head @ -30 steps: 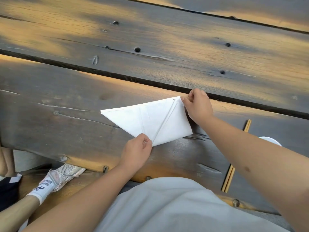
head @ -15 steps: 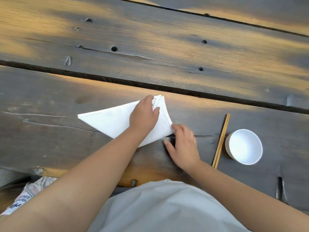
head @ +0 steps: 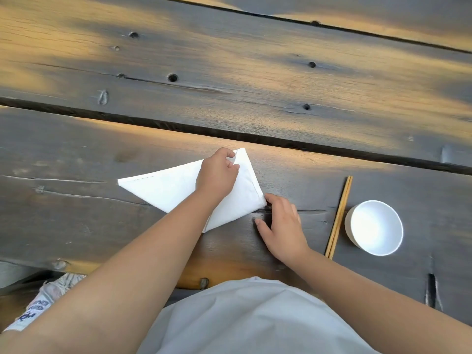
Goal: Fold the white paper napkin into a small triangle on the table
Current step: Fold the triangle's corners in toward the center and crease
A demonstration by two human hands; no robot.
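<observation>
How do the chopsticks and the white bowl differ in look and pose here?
The chopsticks are thin, straight and wood-coloured; the bowl is round and plain white. The chopsticks lie flat as a close pair; the bowl stands upright, mouth open, nothing visible inside. The chopsticks lie nearer the right hand than the bowl does. Both rest untouched on the table.

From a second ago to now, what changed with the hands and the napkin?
The left hand went from the napkin's near corner up to the far tip, where it now pinches the flap. The right hand let go of that far tip and came down to the right corner, fingers touching the edge. The napkin stays flat on the table, a triangle.
</observation>
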